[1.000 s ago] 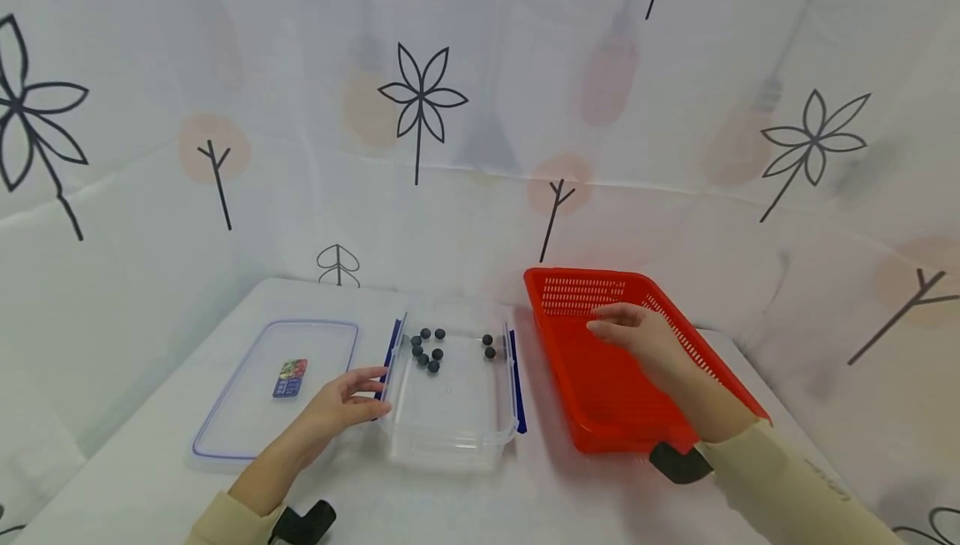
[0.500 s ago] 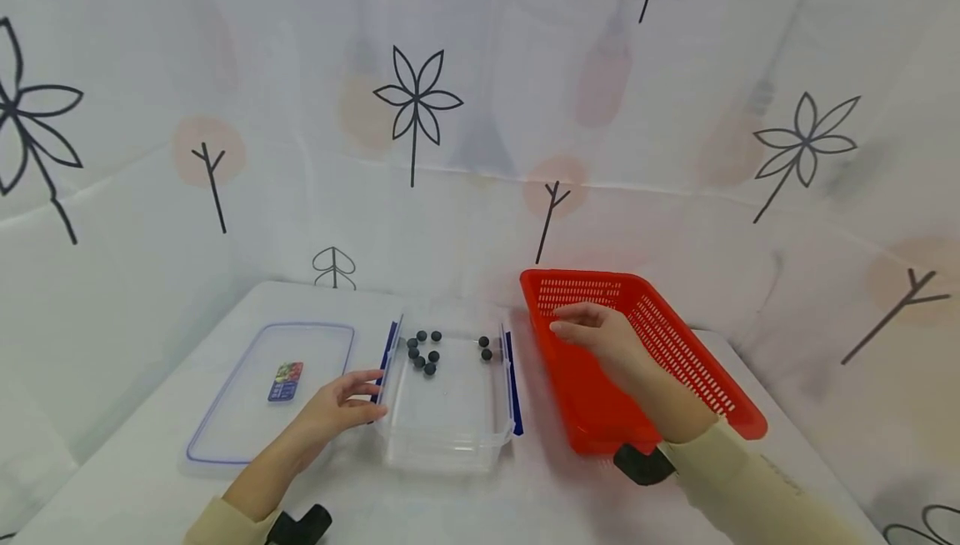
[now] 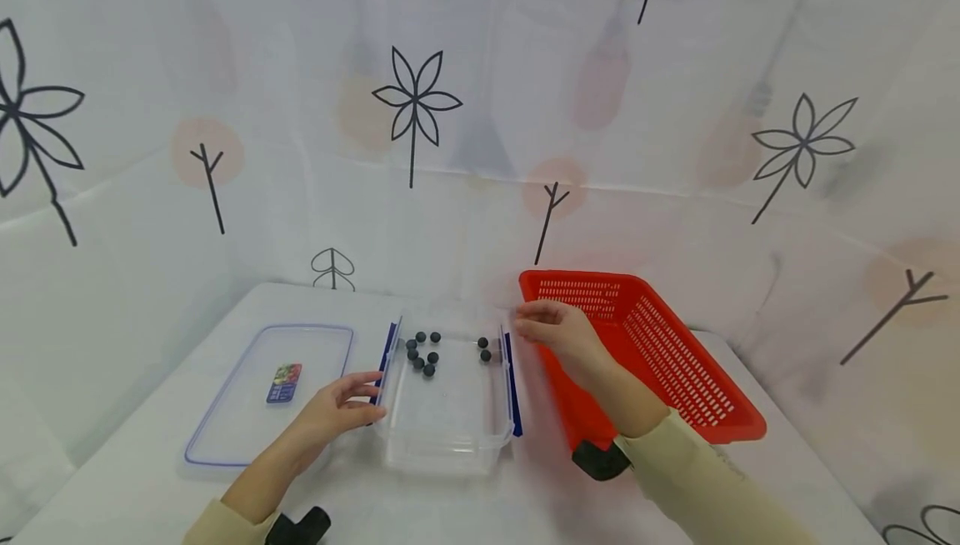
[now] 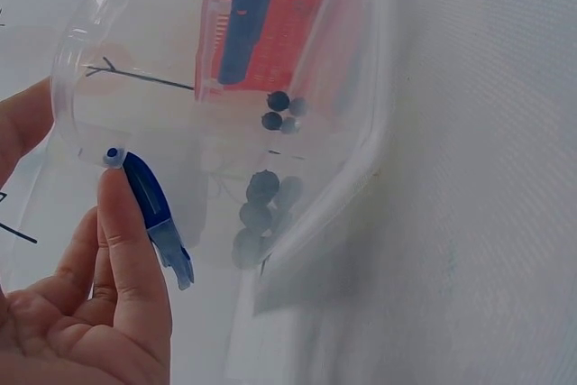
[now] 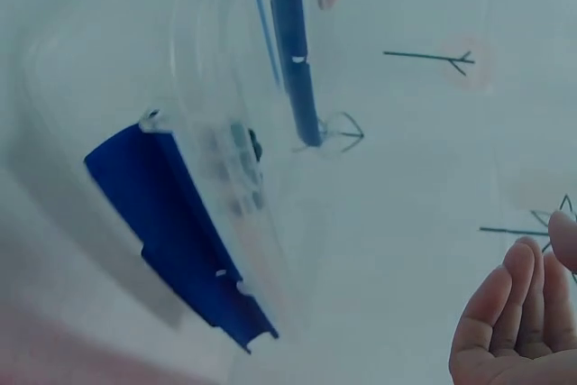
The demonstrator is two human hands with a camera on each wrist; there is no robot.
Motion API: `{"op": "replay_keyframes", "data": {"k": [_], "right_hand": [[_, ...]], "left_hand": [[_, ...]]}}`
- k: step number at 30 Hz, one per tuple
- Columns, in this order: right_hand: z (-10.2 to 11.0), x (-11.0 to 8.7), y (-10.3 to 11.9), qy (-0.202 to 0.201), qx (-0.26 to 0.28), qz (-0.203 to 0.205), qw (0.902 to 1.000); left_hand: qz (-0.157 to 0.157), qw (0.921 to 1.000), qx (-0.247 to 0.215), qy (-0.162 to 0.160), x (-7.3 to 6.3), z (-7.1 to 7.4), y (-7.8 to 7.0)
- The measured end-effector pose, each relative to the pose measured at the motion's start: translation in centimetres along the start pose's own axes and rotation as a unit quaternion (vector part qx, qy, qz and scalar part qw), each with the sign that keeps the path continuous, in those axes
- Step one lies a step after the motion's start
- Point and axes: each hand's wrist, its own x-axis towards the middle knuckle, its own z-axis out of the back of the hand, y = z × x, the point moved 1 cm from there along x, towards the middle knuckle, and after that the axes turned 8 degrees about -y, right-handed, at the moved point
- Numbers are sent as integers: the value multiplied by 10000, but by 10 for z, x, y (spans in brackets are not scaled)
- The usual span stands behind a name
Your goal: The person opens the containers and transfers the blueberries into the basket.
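A clear plastic container [image 3: 442, 420] with blue side latches stands mid-table. Inside it lie several small dark blueberries [image 3: 429, 370], most at the back left, with two blueberries [image 3: 484, 350] by the right wall. My left hand [image 3: 337, 407] touches the container's left side, fingertips and thumb at the wall beside the blue latch [image 4: 149, 191]. Over the left rim of a red basket [image 3: 645, 370], near the container's back right corner, hovers my right hand [image 3: 566, 341]. Its fingers are lightly bent, and I see nothing between them and the thumb [image 5: 563, 239].
A clear lid [image 3: 225, 437] with a blue edge and a coloured label [image 3: 285, 382] lies left of the container. The red basket stands close on the right. A patterned cloth [image 3: 480, 220] hangs behind the white table [image 3: 390, 512].
My right hand has moved left, from over the red basket's middle to its left rim, towards the container. The left hand keeps its place, and the blueberries lie as before.
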Motion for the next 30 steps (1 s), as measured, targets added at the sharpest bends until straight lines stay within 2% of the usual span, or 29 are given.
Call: {"op": "replay_keyframes", "data": {"k": [5, 14, 21, 25, 30], "right_hand": [[-17, 0, 5, 3, -50, -33, 10000], [-39, 19, 3, 20, -114, -307, 9995], [-51, 30, 0, -76, -3, -484, 9988], [-55, 37, -3, -83, 125, -587, 9982], [-60, 45, -5, -152, 546, -772, 9954]], "left_hand": [[-11, 10000, -50, 33, 0, 1, 1], [1, 10000, -92, 21, 0, 1, -1], [74, 9998, -158, -131, 0, -4, -7], [127, 9996, -61, -247, 1, -7, -8], [232, 9992, -90, -301, 0, -8, -9]]}}
